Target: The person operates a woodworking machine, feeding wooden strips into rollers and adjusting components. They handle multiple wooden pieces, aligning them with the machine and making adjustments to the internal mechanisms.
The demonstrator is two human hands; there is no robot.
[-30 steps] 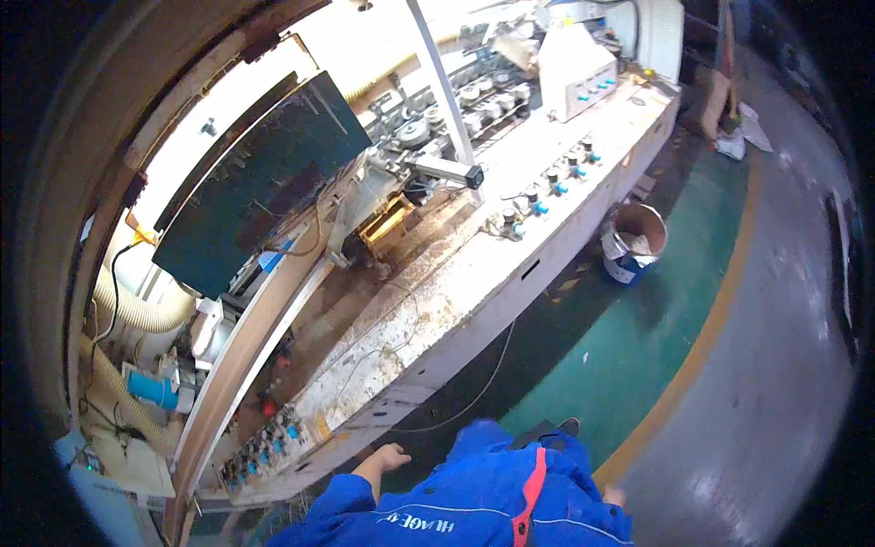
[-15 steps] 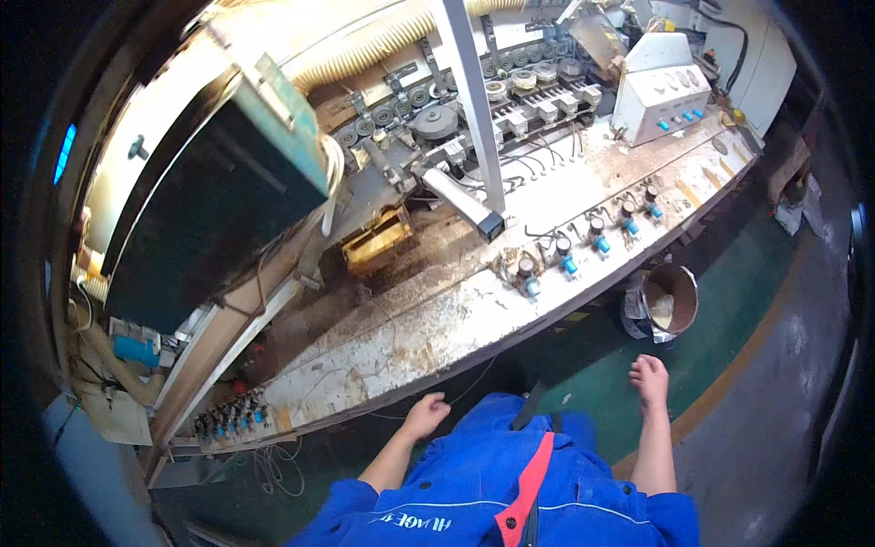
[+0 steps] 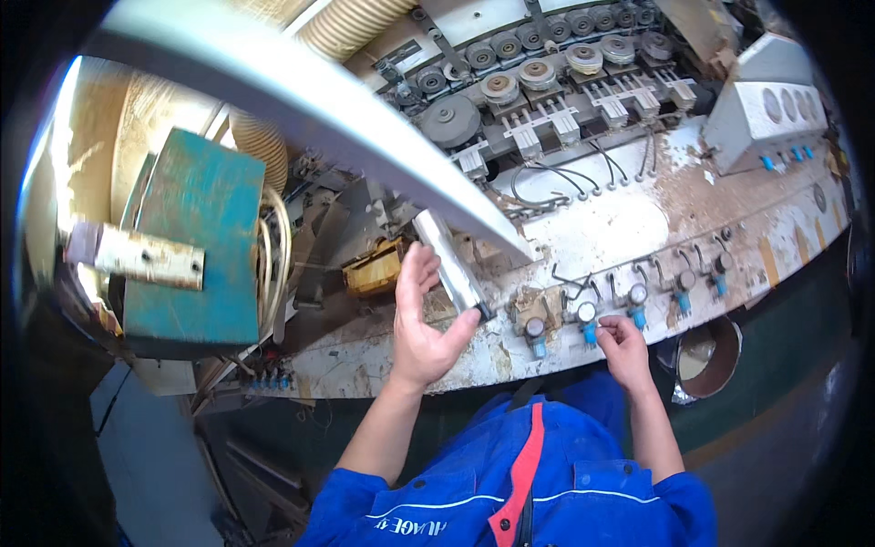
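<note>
Above the front edge of the bench, my left hand is open, fingers raised and thumb stretched out to the right. It is nearest to a silvery metal cylinder with a dark end, and I cannot tell whether they touch. My right hand has its fingers curled together at the bench edge. Its fingertips are beside a small pressure regulator with a round gauge and a blue lower part. Anything inside that pinch is hidden. Similar regulators stand in a row along the edge.
A grey metal beam slants close across the view. Rows of rollers and a grey wheel sit behind. At left is a worn teal box. A white gauge panel stands at right; a bucket is below the bench.
The view has moved closer to the bench. My left hand has risen and spread open beside the metal cylinder. My right hand has come from over the floor to the regulators.
</note>
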